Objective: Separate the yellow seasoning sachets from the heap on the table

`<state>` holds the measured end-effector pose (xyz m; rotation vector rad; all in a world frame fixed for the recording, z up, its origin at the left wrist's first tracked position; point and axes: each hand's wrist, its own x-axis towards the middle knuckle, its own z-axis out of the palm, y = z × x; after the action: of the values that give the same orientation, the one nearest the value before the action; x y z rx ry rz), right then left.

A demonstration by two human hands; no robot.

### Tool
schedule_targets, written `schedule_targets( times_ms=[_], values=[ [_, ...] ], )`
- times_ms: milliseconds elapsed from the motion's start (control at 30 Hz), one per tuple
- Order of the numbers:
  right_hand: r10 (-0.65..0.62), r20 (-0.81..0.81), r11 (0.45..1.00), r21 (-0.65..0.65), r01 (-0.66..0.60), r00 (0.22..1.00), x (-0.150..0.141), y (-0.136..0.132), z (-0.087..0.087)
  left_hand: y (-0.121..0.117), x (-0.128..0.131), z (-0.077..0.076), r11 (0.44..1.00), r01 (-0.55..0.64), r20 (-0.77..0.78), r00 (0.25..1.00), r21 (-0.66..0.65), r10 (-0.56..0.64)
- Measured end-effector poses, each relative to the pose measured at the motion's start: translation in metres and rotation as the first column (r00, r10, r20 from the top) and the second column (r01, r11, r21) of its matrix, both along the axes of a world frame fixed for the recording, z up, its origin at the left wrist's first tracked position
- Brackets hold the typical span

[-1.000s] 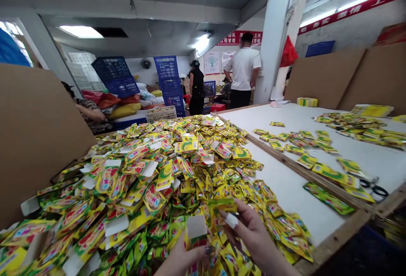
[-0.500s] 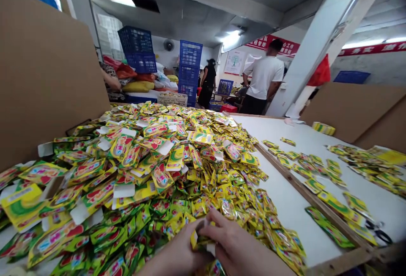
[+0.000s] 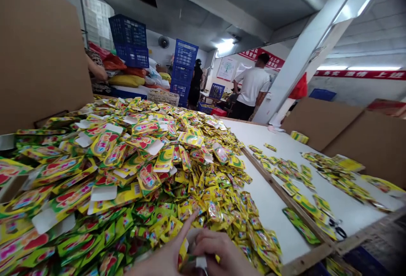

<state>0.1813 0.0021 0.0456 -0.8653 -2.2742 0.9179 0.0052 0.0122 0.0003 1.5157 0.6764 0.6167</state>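
At the bottom centre my left hand holds a small yellow carton with white flaps, its index finger stretched out. My right hand is closed against the carton's flap side, fingers bent; what they pinch is hidden and blurred. Just beyond both hands lie many small yellow sachets. Green sachets are spread to the left of my left hand. Behind them rises a heap of yellow and green printed cartons, several with white flaps standing out.
A wooden strip divides the white table. Past it lie flat packs and scissors. Cardboard walls stand left and right. Blue crates are stacked behind; a person in a white shirt stands at the back.
The view has swung right, so the heap and table sit further left. My left index finger now stretches out, and my right fingers have curled in closer over the carton.
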Motion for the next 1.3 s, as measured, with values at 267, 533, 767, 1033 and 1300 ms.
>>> schedule_targets(
  times_ms=[267, 533, 767, 1033, 1300],
  values=[
    [-0.952, 0.074, 0.295, 0.489, 0.821, 0.299, 0.180, 0.034, 0.041, 0.008, 0.002, -0.019, 0.901, -0.297, -0.167, 0.917, 0.316, 0.361],
    [-0.846, 0.403, 0.490, 0.332, 0.806, 0.349, 0.129, 0.128, -0.014, 0.028, -0.012, -0.024, 0.725, -0.342, -0.259, 0.774, 0.598, 0.578],
    [-0.760, 0.360, 0.551, -0.083, 0.830, 0.541, 0.102, 0.186, -0.044, 0.033, -0.021, -0.006, 0.733, -0.410, -0.263, 0.746, 0.542, 0.611],
    [-0.777, -0.083, 0.592, -0.433, 0.679, 0.625, 0.115, 0.158, -0.036, 0.029, -0.013, -0.010, 0.789, -0.442, -0.159, 0.822, 0.428, 0.547],
    [-0.585, -0.435, 0.781, -0.529, 0.331, 0.685, 0.055, 0.088, -0.006, 0.030, 0.006, -0.025, 0.892, -0.338, 0.203, 0.891, -0.301, 0.406]
  ],
)
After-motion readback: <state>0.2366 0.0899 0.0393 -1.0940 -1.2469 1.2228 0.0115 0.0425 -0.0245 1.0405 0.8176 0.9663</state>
